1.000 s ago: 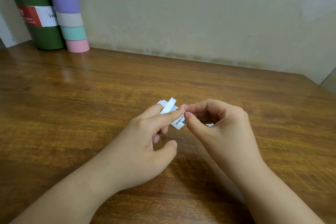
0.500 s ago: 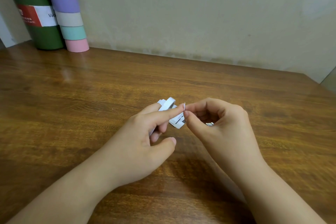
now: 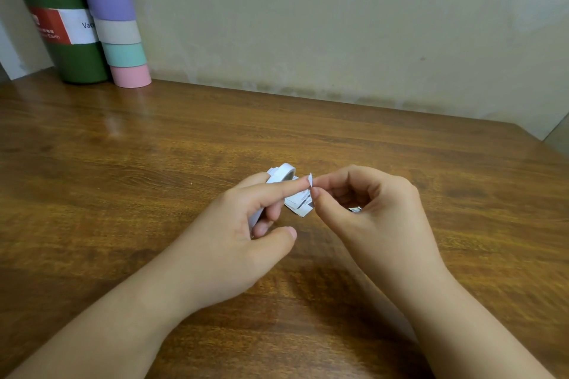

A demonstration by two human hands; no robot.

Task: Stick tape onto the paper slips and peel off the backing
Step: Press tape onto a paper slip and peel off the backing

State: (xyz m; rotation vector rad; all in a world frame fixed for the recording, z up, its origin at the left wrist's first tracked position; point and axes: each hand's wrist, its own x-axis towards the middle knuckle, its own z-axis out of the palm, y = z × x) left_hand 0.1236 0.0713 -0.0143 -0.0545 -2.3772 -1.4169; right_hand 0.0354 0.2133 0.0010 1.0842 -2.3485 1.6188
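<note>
My left hand (image 3: 246,224) holds a small white tape roll (image 3: 281,174), its middle fingers curled through the roll and the index finger stretched along the top. That index fingertip meets my right hand (image 3: 363,209), whose thumb and forefinger pinch the short white tape end (image 3: 310,179) standing up between us. Just beneath the fingertips a small pile of printed paper slips (image 3: 300,203) lies on the wooden table (image 3: 154,163). A pale scrap (image 3: 355,209) shows under my right palm.
A green flask (image 3: 61,24) and a tall stack of pastel tape rolls (image 3: 117,18) stand at the back left against the wall. The table's right edge runs off at the far right.
The white end between my fingertips shows slightly wider and the roll has tipped a little. Both hands stay in nearly the same place.
</note>
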